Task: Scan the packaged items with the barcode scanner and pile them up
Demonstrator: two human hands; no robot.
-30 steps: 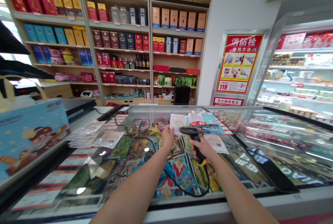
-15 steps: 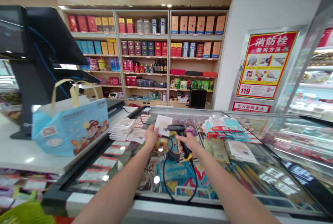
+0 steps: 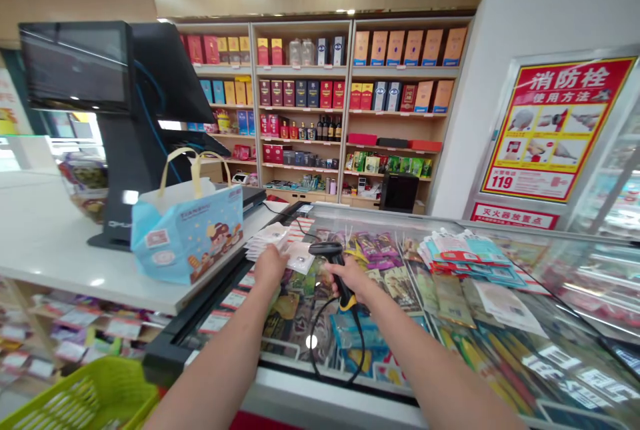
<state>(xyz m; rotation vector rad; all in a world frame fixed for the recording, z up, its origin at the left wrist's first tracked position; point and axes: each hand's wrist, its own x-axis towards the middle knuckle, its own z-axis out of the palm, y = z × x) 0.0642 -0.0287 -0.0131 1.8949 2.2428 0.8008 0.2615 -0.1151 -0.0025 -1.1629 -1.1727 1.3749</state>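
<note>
In the head view my right hand [image 3: 353,278] is wrapped round the grip of a black and yellow barcode scanner [image 3: 327,249], whose head points left. A black cable loops down from it over the glass. My left hand [image 3: 271,269] is at the near side of a stack of flat white packets [image 3: 267,238], its fingers closed on a packet there. The fingertips are partly hidden. Just right of that hand, a single white packet [image 3: 301,259] lies flat on the glass top, a small printed code on it.
A glass-topped freezer [image 3: 280,367] spans the front. On it, to the right, lie blue and red packets [image 3: 463,253] and a white sheet-like packet [image 3: 507,307]. Left are a blue carrier bag [image 3: 187,233], a till screen [image 3: 75,63] and a green basket [image 3: 95,397].
My left hand has carried a white packet leftward to the stack. My right hand still holds the scanner, now closer to the stack. The view has turned left.
</note>
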